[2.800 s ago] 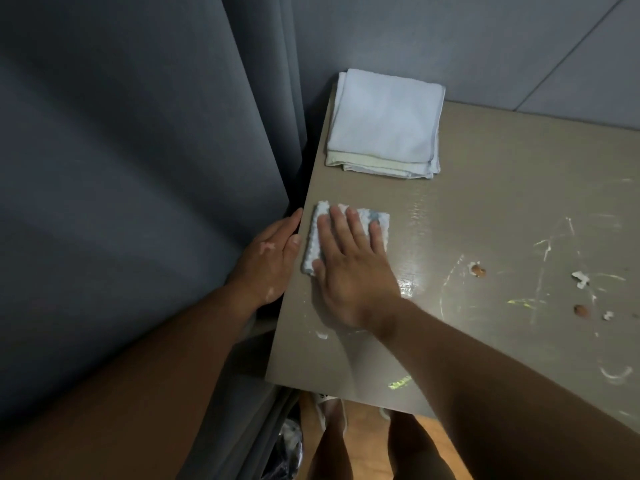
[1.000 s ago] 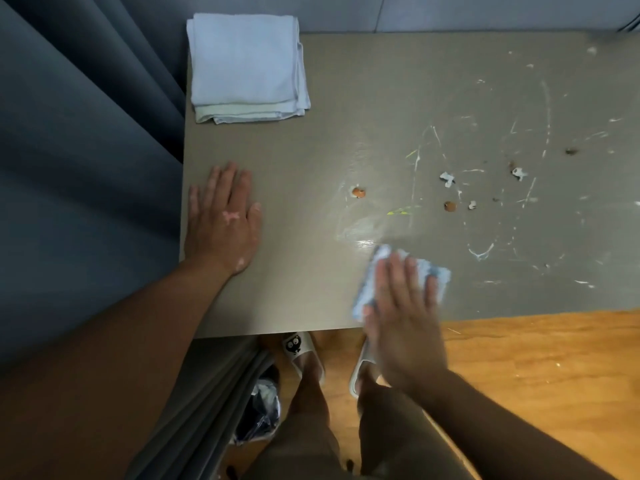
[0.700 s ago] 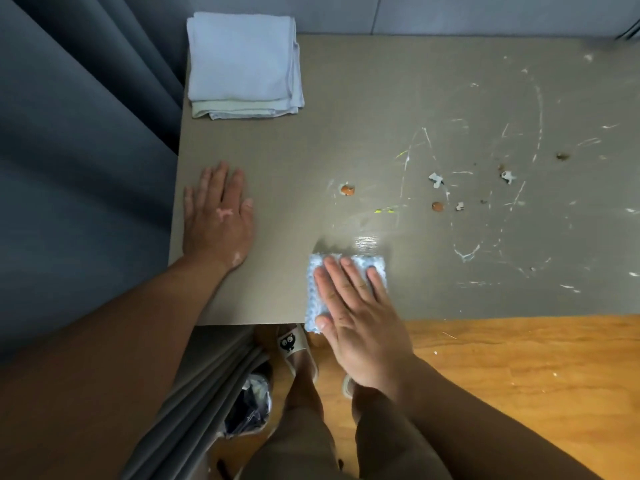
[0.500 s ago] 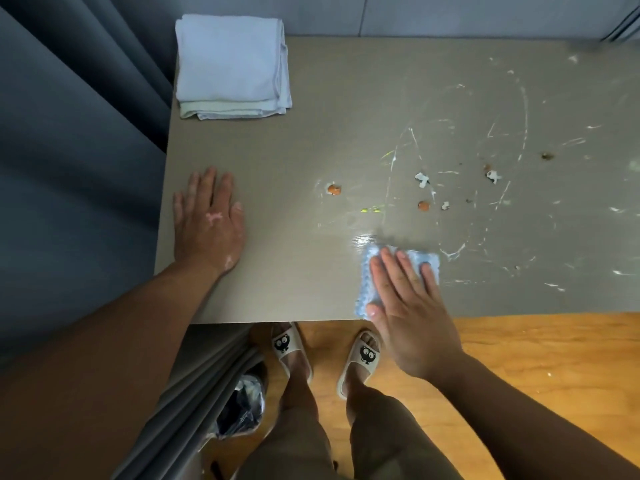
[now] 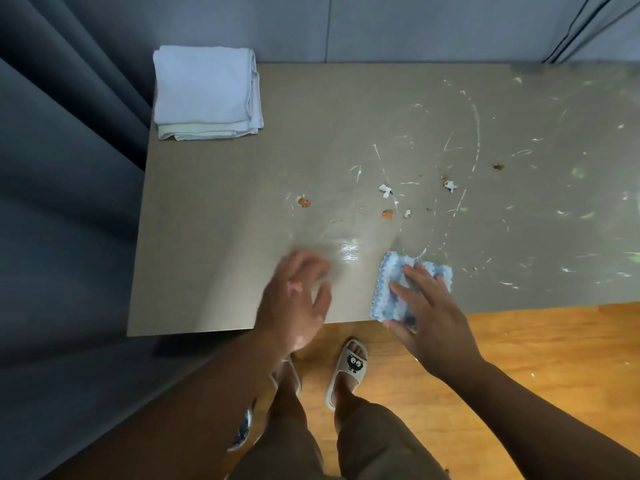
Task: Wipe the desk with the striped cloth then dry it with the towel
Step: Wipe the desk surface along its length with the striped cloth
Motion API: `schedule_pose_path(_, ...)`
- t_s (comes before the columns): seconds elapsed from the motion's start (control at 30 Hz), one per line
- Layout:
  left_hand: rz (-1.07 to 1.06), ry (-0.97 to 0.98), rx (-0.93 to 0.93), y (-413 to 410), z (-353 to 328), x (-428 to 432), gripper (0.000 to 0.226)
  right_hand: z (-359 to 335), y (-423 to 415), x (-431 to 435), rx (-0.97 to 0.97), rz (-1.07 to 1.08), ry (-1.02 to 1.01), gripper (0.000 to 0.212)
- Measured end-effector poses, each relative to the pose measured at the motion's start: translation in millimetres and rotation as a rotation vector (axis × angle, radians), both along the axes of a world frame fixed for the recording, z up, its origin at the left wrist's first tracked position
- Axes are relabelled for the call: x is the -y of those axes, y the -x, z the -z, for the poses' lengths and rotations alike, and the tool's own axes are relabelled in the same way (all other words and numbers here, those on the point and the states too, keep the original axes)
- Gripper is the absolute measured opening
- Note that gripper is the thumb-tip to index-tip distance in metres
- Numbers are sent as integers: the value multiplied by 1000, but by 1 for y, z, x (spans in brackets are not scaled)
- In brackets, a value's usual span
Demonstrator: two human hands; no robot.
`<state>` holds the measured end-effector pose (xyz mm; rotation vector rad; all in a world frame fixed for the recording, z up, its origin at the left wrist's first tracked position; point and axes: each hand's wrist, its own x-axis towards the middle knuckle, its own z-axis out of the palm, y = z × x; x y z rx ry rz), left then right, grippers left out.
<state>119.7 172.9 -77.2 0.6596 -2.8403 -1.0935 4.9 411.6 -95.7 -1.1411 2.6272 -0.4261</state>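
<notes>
Since the earlier frame, the left hand [image 5: 298,299] has slid right along the near edge of the desk [image 5: 225,237]. It is now blurred, fingers loosely spread, holding nothing. The right hand [image 5: 429,317] presses flat, fingers straight, on the striped cloth [image 5: 394,268] at the near edge. The folded towel [image 5: 204,88] lies at the far left corner. Crumbs [image 5: 387,213] and pale smears lie farther back and right.
</notes>
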Motion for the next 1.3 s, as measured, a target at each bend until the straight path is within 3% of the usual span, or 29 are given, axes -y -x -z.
schedule_pose_path(0.1, 130, -201, 42, -1, -3, -34, 21, -2, -1, -2, -3, 0, 37, 42)
schedule_pose_path(0.23, 78, -391, 130, 9, -6, -51, 25, -11, -2, 0, 90, 96, 147, 26)
schedule_pose_path(0.3, -5, -552, 184, 16, -12, -54, 28, -23, -6, 8, 261, 296, 283, 23)
schedule_pose_path(0.37, -124, -839, 232, 23, -20, -53, 34, -35, -7, 15, 485, 476, 390, 25)
schedule_pose_path(0.43, -221, -1136, 209, 25, -30, -52, 33, -45, -11, 21, 625, 520, 463, 26)
schedule_pose_path(0.53, -262, -1277, 74, 21, -46, -50, 30, -63, -22, 35, 846, 534, 591, 25)
schedule_pose_path(0.6, -302, -1244, 10, 18, -54, -47, 22, -75, -28, 44, 930, 521, 635, 23)
schedule_pose_path(0.7, -289, -952, 10, 11, -58, -37, 15, -86, -34, 59, 951, 508, 636, 36)
schedule_pose_path(0.77, -246, -803, 28, 4, -58, -28, 10, -86, -37, 70, 917, 562, 589, 17)
schedule_pose_path(0.83, -275, -803, 46, -2, -60, -18, 9, -86, -39, 80, 940, 618, 573, 5)
schedule_pose_path(0.93, -404, -907, 75, -14, -62, 1, 13, -85, -35, 91, 1037, 707, 573, 13)
schedule_pose_path(1.13, -506, -697, 178, -34, -48, 51, 26, -77, -21, 111, 1075, 720, 490, 18)
schedule_pose_path(1.23, -428, -538, 283, -37, -39, 82, 31, -71, -9, 123, 1018, 615, 348, 17)
schedule_pose_path(1.3, -360, -399, 364, -37, -32, 100, 29, -61, -2, 133, 867, 460, 215, 15)
